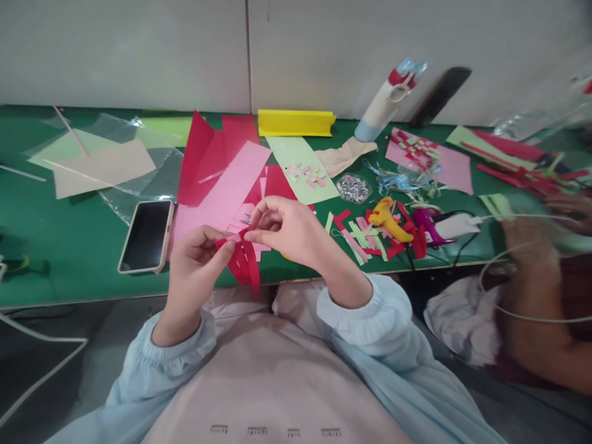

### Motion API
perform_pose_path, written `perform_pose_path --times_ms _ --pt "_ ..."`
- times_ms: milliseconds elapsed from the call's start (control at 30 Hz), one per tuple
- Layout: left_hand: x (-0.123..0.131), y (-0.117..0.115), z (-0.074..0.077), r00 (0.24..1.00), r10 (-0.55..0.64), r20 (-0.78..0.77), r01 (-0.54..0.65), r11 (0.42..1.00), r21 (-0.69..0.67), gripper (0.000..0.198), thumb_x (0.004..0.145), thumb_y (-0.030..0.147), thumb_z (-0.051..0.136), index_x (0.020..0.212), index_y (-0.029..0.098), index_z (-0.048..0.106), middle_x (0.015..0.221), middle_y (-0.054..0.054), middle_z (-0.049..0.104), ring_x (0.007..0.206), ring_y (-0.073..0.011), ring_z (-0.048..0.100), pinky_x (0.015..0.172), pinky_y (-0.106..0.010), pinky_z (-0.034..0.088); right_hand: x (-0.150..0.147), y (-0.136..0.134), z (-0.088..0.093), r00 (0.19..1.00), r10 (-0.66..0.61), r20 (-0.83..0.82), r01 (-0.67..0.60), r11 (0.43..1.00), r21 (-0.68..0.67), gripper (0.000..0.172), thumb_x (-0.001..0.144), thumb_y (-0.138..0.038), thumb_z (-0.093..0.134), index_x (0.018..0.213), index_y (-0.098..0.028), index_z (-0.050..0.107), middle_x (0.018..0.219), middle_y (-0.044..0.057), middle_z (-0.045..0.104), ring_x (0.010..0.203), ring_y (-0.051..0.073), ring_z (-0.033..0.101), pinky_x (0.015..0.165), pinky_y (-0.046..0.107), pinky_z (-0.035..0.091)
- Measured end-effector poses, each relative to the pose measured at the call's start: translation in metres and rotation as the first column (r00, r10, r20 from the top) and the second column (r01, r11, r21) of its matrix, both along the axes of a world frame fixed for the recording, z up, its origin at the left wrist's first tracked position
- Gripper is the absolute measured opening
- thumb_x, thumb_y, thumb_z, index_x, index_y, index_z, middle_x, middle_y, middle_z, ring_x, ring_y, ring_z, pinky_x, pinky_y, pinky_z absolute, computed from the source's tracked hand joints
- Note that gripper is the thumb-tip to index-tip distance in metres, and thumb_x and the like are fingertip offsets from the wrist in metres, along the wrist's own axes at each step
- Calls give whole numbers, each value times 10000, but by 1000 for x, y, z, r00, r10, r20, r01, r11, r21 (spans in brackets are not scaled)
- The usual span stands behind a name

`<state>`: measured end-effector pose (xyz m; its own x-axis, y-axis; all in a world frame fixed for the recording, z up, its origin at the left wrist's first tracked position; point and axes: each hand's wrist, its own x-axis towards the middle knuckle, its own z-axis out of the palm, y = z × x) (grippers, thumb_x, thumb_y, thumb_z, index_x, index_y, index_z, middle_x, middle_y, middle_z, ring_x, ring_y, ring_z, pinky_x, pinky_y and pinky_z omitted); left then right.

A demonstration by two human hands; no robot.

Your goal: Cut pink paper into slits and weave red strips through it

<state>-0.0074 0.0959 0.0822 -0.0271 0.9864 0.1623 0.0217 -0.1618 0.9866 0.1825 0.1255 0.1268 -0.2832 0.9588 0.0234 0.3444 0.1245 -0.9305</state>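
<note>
Between my two hands, near the table's front edge, are red paper strips (244,266) with some pink among them, seemingly woven together. My left hand (198,259) pinches their left side between thumb and fingers. From the right, my right hand (289,231) pinches the upper part, its thumb and forefinger closed on the strips. The fingers hide part of the weave. Just behind lie a pink paper sheet (226,185) and red card (198,160). A pale green sheet (300,166) carries small pink cut pieces (306,175).
On the green table (87,253) a phone (147,237) lies left. Rightward are loose paper strips (363,237), a yellow glue gun (390,221), a purple glue gun (428,227) with cables, a bead container (354,188) and a bottle (386,102). A co-worker's arm (531,290) reaches in at right.
</note>
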Motion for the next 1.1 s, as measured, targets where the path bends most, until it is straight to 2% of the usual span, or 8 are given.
perform_pose_path --times_ms 233,400,600,867,1100 --pt "11 3 3 987 91 133 -76 990 -115 257 733 342 806 707 211 586 604 42 572 515 -100 534 495 -231 453 -3 -10 -16 995 -46 -88 35 991 -125 252 747 -282 782 862 -206 570 795 -11 694 800 166 697 700 276 509" --pt "13 6 -2 984 83 157 -56 984 -169 228 708 297 793 677 197 591 576 43 561 510 -85 517 498 -203 439 -3 -10 -25 993 -55 -100 43 992 -117 268 736 -270 767 811 -206 518 762 -29 658 730 143 657 673 264 484" --pt "13 7 -8 987 65 146 -39 984 -174 213 726 286 773 685 194 586 577 45 558 494 -82 514 483 -202 422 -1 -9 -23 998 -43 -53 37 995 -97 292 740 -257 756 763 -206 470 771 -19 643 757 153 661 692 271 488" --pt "16 7 -8 967 78 245 -25 977 -213 210 702 233 798 669 177 598 564 49 560 488 -62 501 484 -163 404 -3 -8 -28 999 -31 18 32 994 -101 287 747 -236 769 770 -203 484 793 -26 660 786 157 680 705 266 480" --pt "13 7 -12 973 85 213 -39 977 -209 202 698 220 798 662 173 605 570 46 564 495 -60 490 480 -161 374 1 -9 -12 977 -13 213 23 999 -46 259 748 -301 817 784 -189 586 743 -24 676 722 136 646 668 249 426"
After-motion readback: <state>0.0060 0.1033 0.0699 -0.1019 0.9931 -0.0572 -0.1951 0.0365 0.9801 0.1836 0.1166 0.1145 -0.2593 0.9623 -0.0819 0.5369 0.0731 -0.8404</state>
